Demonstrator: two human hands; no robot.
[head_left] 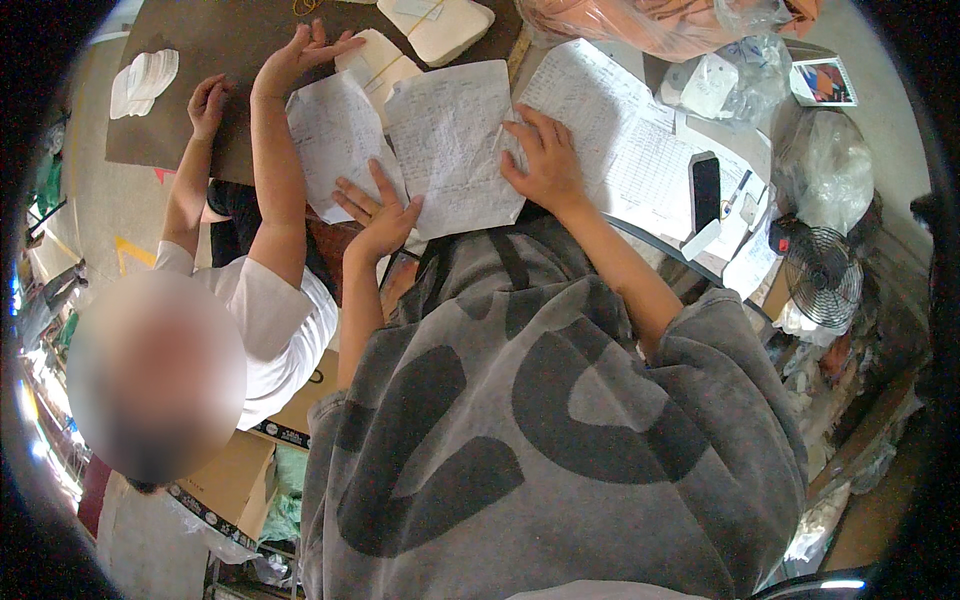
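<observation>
Handwritten sheets of paper lie spread on the table before me. My left hand [381,212], fingers spread, rests across the creased left sheet [340,130] and the edge of the crumpled middle sheet [455,140]. On that middle sheet's right edge lies my right hand [545,158], palm down with its fingers stretched. Right of it is a larger sheet [590,95] covered in writing, with a printed table sheet [665,175] beside it. Neither hand grips anything. Just beyond the left sheet, a banded stack of off-white pieces [378,65] is partly covered by the papers.
At my left a co-worker in a white shirt [285,330] reaches over the dark table [200,40]. A phone [705,190] and a pen [738,190] lie to the right. Beyond them stand a small fan [823,275] and plastic bags [835,165]. Cardboard boxes [235,480] sit lower left.
</observation>
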